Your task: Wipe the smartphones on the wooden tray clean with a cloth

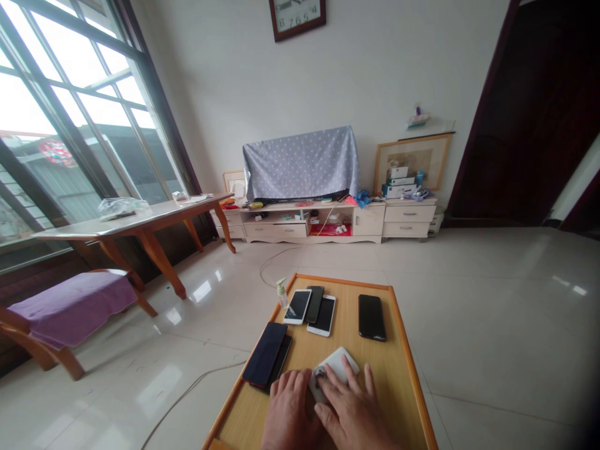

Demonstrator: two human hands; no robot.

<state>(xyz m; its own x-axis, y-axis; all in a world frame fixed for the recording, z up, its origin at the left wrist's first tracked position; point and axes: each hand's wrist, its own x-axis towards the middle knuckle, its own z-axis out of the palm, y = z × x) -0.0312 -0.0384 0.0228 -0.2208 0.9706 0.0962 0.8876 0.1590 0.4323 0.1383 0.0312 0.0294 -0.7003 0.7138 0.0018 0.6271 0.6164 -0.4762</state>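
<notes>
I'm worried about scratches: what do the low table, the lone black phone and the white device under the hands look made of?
Low table: light wood or wood veneer, with visible grain, a smooth satin finish and a raised orange-brown rim.
Black phone: the face is dark and glossy, so likely glass.
White device: smooth, even white, probably plastic or painted glass. It is partly covered, so I'm unsure.

— Anything legible here?
— Only on the wall clock, far and at the top. The lower part of its dial shows the numerals 8, 7, 6, 5, 4, running left to right.
— And the stacked boxes on the far right cabinet?
— They carry print, but it's too small to read.
</notes>
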